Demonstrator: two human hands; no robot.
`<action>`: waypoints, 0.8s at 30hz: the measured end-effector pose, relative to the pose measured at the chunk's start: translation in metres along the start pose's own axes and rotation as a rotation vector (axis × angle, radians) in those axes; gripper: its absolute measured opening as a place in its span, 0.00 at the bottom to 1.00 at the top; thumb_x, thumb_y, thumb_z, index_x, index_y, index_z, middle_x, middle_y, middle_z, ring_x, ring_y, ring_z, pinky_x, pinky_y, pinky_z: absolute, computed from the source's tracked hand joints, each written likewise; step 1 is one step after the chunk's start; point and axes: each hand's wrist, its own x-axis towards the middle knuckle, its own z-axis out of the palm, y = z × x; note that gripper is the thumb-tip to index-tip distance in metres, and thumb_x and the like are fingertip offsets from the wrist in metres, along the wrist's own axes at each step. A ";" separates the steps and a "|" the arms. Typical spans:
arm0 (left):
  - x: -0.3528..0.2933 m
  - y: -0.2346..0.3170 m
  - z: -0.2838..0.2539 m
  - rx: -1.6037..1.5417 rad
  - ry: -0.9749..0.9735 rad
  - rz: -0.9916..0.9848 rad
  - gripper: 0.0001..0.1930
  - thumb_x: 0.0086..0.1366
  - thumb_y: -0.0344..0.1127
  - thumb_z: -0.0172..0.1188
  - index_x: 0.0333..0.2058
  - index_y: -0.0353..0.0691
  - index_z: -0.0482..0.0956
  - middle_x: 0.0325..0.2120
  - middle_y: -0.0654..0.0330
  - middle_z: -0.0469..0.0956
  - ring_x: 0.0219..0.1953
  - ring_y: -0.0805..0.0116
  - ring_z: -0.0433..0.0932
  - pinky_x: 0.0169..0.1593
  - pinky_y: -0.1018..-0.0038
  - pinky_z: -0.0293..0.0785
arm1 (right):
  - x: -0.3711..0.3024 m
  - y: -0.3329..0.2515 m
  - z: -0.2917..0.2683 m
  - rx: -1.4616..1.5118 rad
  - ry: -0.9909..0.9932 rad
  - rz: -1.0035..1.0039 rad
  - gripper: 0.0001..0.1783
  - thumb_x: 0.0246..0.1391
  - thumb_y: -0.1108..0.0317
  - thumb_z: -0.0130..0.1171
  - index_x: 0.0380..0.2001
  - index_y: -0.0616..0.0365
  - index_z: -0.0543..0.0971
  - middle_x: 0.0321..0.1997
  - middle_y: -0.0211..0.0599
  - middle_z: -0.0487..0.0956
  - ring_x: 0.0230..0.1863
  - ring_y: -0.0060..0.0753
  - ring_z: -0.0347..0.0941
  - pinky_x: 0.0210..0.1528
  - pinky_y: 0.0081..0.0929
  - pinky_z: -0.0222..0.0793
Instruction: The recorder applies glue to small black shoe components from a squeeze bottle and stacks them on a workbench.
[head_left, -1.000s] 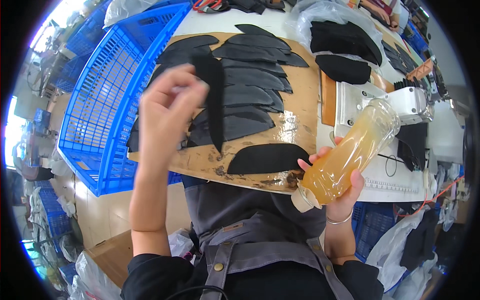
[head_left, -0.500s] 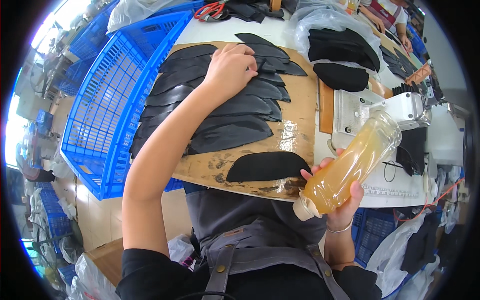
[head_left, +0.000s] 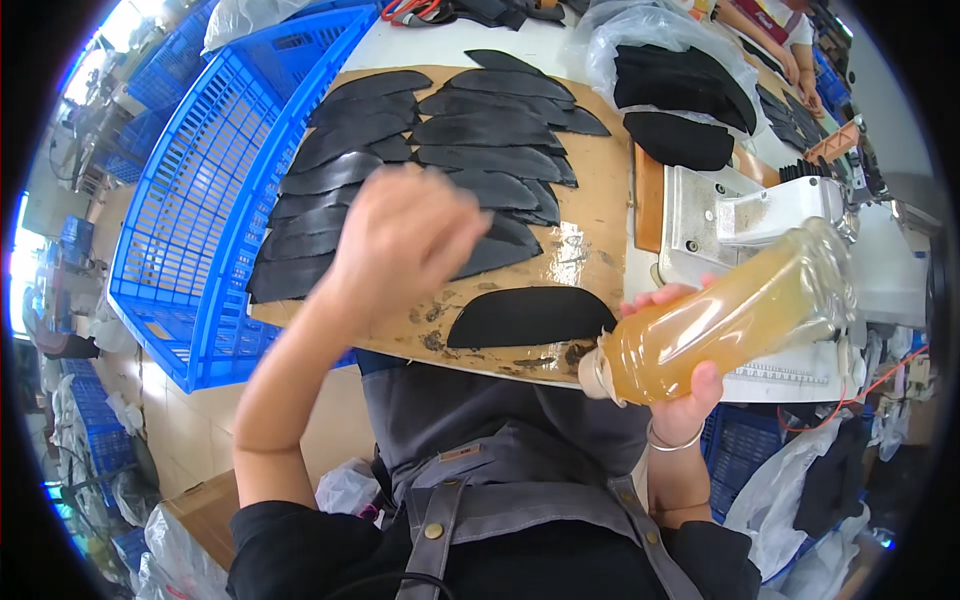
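My right hand (head_left: 690,405) grips a clear plastic bottle (head_left: 725,325) of cloudy yellow liquid. The bottle is tilted, its pale capped end low and to the left beside the board's near edge. Over the board (head_left: 592,220) hangs my left hand (head_left: 405,240), smeared by motion, so its fingers cannot be made out. Beneath and beyond it, overlapping black curved pieces (head_left: 490,130) lie in two columns, some of them shiny. One matte black half-moon piece (head_left: 530,317) lies alone at the near edge, left of the bottle's cap.
A blue plastic crate (head_left: 200,200) stands against the board's left side. To the right is a white machine (head_left: 705,220); beyond it, more black pieces (head_left: 685,85) sit on clear plastic. Red-handled scissors (head_left: 410,10) lie at the far edge. Another person's arm (head_left: 765,35) shows at far right.
My left hand has come back toward me from the far black pieces. My right hand has turned the bottle flatter, its base swinging right. The view has shifted slightly.
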 end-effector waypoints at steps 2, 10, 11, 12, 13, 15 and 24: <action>-0.047 0.023 -0.002 -0.052 -0.010 0.049 0.06 0.45 0.30 0.64 0.25 0.41 0.78 0.22 0.62 0.72 0.24 0.65 0.70 0.31 0.69 0.66 | 0.006 0.002 0.009 -0.095 -0.075 -0.055 0.45 0.46 0.53 0.63 0.62 0.57 0.52 0.50 0.49 0.67 0.52 0.45 0.67 0.55 0.45 0.65; -0.123 0.040 0.011 0.088 0.073 0.078 0.15 0.43 0.29 0.62 0.35 0.40 0.80 0.40 0.60 0.77 0.40 0.63 0.75 0.43 0.69 0.72 | 0.026 0.033 0.049 -0.676 -0.496 -0.118 0.48 0.45 0.50 0.64 0.61 0.61 0.51 0.50 0.48 0.68 0.52 0.40 0.67 0.54 0.35 0.62; -0.125 0.039 0.012 0.091 0.098 0.107 0.14 0.44 0.28 0.62 0.34 0.40 0.81 0.40 0.60 0.77 0.42 0.63 0.75 0.44 0.68 0.72 | 0.027 0.043 0.051 -0.678 -0.504 -0.115 0.48 0.45 0.50 0.64 0.61 0.61 0.51 0.50 0.48 0.68 0.52 0.40 0.67 0.54 0.35 0.62; -0.125 0.039 0.013 0.101 0.107 0.102 0.13 0.44 0.28 0.61 0.33 0.40 0.81 0.40 0.61 0.78 0.43 0.63 0.75 0.44 0.69 0.73 | 0.028 0.055 0.052 -0.647 -0.512 -0.166 0.47 0.45 0.50 0.64 0.60 0.61 0.51 0.50 0.47 0.69 0.52 0.38 0.66 0.55 0.34 0.61; -0.125 0.039 0.014 0.097 0.111 0.100 0.13 0.44 0.28 0.61 0.33 0.40 0.81 0.40 0.61 0.78 0.43 0.63 0.75 0.44 0.69 0.73 | 0.031 0.062 0.054 -0.615 -0.519 -0.217 0.47 0.45 0.50 0.64 0.60 0.61 0.52 0.50 0.45 0.69 0.52 0.37 0.66 0.55 0.33 0.60; -0.125 0.038 0.012 0.060 0.165 0.125 0.13 0.43 0.28 0.61 0.32 0.40 0.81 0.40 0.61 0.78 0.42 0.63 0.75 0.44 0.69 0.73 | 0.035 0.058 0.061 -0.787 -0.645 -0.256 0.44 0.45 0.51 0.63 0.58 0.62 0.54 0.50 0.44 0.69 0.51 0.34 0.65 0.56 0.32 0.58; -0.124 0.035 0.011 0.126 0.142 0.153 0.15 0.44 0.29 0.60 0.35 0.41 0.81 0.42 0.64 0.75 0.44 0.67 0.73 0.46 0.71 0.71 | 0.041 0.053 0.071 -0.891 -0.687 -0.292 0.38 0.40 0.59 0.66 0.53 0.62 0.62 0.49 0.42 0.70 0.50 0.34 0.67 0.54 0.30 0.60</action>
